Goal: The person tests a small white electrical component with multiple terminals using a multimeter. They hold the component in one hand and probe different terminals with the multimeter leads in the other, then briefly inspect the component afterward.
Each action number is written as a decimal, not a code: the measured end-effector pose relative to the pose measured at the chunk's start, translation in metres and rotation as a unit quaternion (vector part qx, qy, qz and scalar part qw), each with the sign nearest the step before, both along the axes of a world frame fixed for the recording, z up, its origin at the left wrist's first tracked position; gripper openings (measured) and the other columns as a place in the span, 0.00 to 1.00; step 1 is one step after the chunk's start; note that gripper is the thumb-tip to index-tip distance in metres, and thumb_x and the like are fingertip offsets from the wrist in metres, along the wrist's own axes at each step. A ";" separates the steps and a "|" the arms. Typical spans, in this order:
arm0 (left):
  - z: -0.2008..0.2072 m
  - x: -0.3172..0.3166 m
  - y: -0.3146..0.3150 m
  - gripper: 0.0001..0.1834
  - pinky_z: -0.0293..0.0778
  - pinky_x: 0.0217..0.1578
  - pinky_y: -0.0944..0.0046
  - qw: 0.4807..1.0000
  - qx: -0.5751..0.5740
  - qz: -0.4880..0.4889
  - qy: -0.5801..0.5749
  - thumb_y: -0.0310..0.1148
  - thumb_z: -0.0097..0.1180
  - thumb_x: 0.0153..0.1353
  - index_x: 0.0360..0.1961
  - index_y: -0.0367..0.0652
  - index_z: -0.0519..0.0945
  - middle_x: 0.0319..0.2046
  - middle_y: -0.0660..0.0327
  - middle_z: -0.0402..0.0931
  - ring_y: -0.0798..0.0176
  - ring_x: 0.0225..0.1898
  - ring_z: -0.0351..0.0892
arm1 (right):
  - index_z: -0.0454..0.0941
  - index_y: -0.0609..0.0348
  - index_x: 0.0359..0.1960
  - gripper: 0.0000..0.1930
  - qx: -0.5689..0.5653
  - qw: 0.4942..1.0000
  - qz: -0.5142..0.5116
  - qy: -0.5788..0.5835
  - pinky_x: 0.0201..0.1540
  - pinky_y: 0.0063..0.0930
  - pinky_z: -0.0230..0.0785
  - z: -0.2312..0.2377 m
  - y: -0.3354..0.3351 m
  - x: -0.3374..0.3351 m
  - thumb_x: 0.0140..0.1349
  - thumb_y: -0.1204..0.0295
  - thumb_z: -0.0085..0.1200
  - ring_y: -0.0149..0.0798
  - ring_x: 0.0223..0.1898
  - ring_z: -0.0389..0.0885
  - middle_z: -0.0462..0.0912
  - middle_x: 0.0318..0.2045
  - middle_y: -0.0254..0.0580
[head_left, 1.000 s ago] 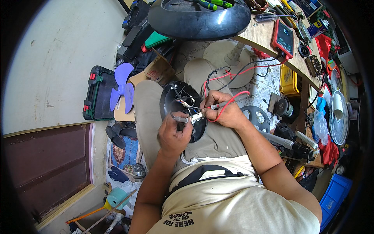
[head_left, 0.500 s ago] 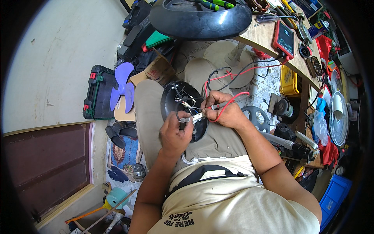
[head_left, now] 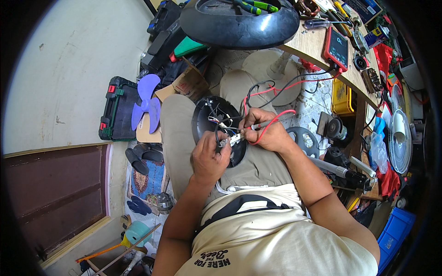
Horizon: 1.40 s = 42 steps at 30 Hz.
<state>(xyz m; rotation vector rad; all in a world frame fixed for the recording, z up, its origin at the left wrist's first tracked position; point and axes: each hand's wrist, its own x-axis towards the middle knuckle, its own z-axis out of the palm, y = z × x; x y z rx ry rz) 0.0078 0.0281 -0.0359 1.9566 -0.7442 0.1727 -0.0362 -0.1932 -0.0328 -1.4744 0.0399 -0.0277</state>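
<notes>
Across my lap lies a round black housing point(head_left: 201, 120) with loose wires point(head_left: 223, 123) in its hollow. My left hand point(head_left: 211, 155) is closed around a test probe on a black lead, its fingers hiding most of it. My right hand point(head_left: 268, 134) pinches a grey test probe point(head_left: 264, 123) on a red lead point(head_left: 282, 114), fingertips also touching a small white part point(head_left: 236, 139). That white part sits between both hands over the housing's near right side. The leads run to a red-framed multimeter point(head_left: 337, 48) on the table. Exact probe tip contact is too small to tell.
A wooden table point(head_left: 309, 41) stands ahead to the right, with a screwdriver point(head_left: 322, 23) and other tools. A large black ring-shaped base point(head_left: 239, 27) bears green-handled pliers. At left are a purple fan blade point(head_left: 146, 106) and a toolbox point(head_left: 120, 110); an angle grinder point(head_left: 336, 129) is at right.
My left hand has turned slightly, so its probe is more covered by the fingers. The right hand stays at the white part. The whole view has shifted a little.
</notes>
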 end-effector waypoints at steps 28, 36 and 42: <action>0.099 0.039 -0.016 0.22 0.81 0.46 0.50 0.979 0.101 -0.175 -0.025 0.34 0.74 0.57 0.52 0.43 0.85 0.40 0.57 0.83 0.47 0.42 0.83 | 0.78 0.60 0.44 0.16 0.022 0.986 -0.159 -0.034 0.43 0.38 0.83 0.113 -0.052 -0.034 0.76 0.57 0.57 0.43 0.40 0.89 0.87 0.38 0.49; 0.014 0.131 0.037 0.30 0.72 0.63 0.42 0.970 0.228 0.038 0.073 0.53 0.66 0.69 0.61 0.41 0.83 0.51 0.43 0.86 0.39 0.57 0.82 | 0.81 0.53 0.40 0.13 -0.245 0.887 -0.391 0.008 0.19 0.22 0.53 0.215 -0.235 -0.024 0.72 0.57 0.65 0.21 0.16 0.67 0.74 0.19 0.25; -0.010 0.142 0.000 0.33 0.48 0.79 0.36 0.927 0.341 -0.048 0.152 0.59 0.54 0.73 0.66 0.44 0.80 0.49 0.41 0.88 0.37 0.60 0.83 | 0.85 0.58 0.35 0.16 -0.407 0.833 -0.307 0.217 0.20 0.27 0.60 0.236 -0.342 0.025 0.68 0.57 0.69 0.27 0.17 0.73 0.79 0.23 0.31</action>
